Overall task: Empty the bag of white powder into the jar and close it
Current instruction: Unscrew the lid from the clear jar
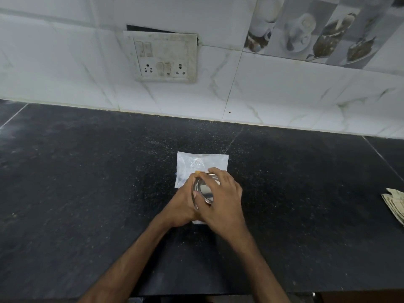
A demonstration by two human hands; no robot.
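Note:
A flat clear plastic bag [196, 162] with traces of white powder lies on the black counter [87, 182], just behind my hands. My left hand [181, 206] wraps around the side of the jar, whose body is almost fully hidden; only a pale bit of its base [197, 221] shows. My right hand [220, 197] covers the jar's shiny steel lid [205, 189] from above, fingers curled around its rim. The lid sits on top of the jar.
Specks of spilled white powder dot the counter around the bag. A stack of banknotes [395, 204] lies at the right edge. The tiled wall with a switch and socket plate [164, 57] rises behind the counter.

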